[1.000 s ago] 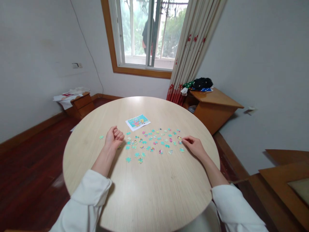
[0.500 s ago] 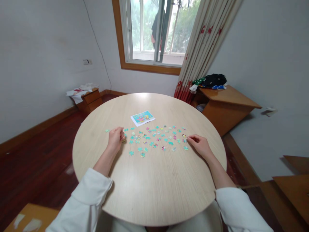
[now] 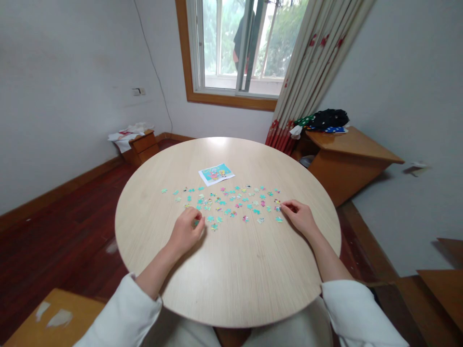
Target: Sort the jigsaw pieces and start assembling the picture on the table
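Many small jigsaw puzzle pieces (image 3: 256,211), mostly teal with some pink and yellow, lie spread over a round light wood table (image 3: 231,274). My left hand (image 3: 187,229) is at the left front of the spread, its fingers curled round a teal puzzle piece (image 3: 196,223) that shows partly between thumb and fingers. At the right end, my right hand (image 3: 301,218) rests with thumb and fingertips pinched together beside a puzzle piece (image 3: 278,208). Whatever is in that pinch is too small to make out. Behind the pieces lies a printed picture (image 3: 217,174) with cartoon figures on teal.
On the right stands a wooden cabinet (image 3: 356,159) with dark and spotted cloths (image 3: 329,120) on top. A small wooden stand (image 3: 144,144) is at the back left. Beyond the table are a window (image 3: 231,48) and a long curtain (image 3: 307,62). A brown box (image 3: 54,318) sits low at left.
My left hand has moved right and toward me, from the left edge of the pieces to the teal piece at the front. My right hand stays in place. The view has shifted slightly.
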A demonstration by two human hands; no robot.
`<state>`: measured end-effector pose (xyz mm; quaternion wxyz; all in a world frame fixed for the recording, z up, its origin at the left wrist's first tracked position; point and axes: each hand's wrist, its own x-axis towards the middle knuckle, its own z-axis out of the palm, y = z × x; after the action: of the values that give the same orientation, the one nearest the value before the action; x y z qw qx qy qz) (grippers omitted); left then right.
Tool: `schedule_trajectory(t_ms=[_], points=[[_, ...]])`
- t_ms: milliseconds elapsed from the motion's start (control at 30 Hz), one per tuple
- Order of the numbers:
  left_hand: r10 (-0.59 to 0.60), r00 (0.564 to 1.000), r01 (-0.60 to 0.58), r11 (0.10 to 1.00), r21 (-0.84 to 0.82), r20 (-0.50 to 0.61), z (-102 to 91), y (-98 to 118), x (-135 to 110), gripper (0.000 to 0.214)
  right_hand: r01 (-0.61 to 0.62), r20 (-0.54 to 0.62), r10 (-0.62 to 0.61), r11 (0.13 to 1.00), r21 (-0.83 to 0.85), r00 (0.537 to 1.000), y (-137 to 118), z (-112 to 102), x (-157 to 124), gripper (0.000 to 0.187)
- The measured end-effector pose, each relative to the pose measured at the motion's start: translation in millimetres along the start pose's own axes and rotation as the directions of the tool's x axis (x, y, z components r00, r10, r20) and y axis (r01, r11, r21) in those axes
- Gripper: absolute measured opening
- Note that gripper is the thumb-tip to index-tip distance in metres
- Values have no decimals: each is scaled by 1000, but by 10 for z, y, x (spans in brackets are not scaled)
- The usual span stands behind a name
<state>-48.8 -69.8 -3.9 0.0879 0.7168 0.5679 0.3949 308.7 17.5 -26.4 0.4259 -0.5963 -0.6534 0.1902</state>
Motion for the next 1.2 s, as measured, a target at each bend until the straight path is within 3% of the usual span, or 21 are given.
schedule_trajectory(t_ms=[100, 200, 333, 433, 533, 600, 700, 1000, 1200], points=[[146, 978, -167, 977, 133, 151, 63, 69, -204, 32, 52, -6, -52, 998, -33, 999, 2, 2, -5, 35], [127, 930, -235, 927, 293, 344, 125, 121, -327, 51, 199, -65, -207, 974, -112, 976, -40, 13, -28, 28], [90, 899, -265, 891, 368, 429, 158, 141, -351, 58, 412, -73, -442, 876, -252, 894, -220, 114, -168, 23], [104, 905, -270, 890, 368, 412, 157, 133, -346, 54, 552, 154, -532, 778, -301, 833, -424, 272, -382, 29], [117, 925, -253, 898, 360, 360, 161, 125, -354, 48, 638, 362, -528, 677, -367, 768, -601, 431, -606, 48], [124, 935, -244, 904, 350, 332, 169, 123, -358, 46, 644, 439, -481, 655, -396, 759, -676, 502, -709, 57], [143, 944, -244, 910, 335, 298, 181, 121, -352, 43, 645, 528, -419, 667, -373, 738, -730, 540, -772, 55], [152, 940, -247, 922, 300, 305, 160, 114, -324, 37, 640, 544, -410, 689, -342, 732, -763, 508, -762, 51], [141, 940, -245, 913, 326, 311, 117, 77, -370, 39, 606, 417, -448, 670, -429, 791, -734, 486, -844, 51]])
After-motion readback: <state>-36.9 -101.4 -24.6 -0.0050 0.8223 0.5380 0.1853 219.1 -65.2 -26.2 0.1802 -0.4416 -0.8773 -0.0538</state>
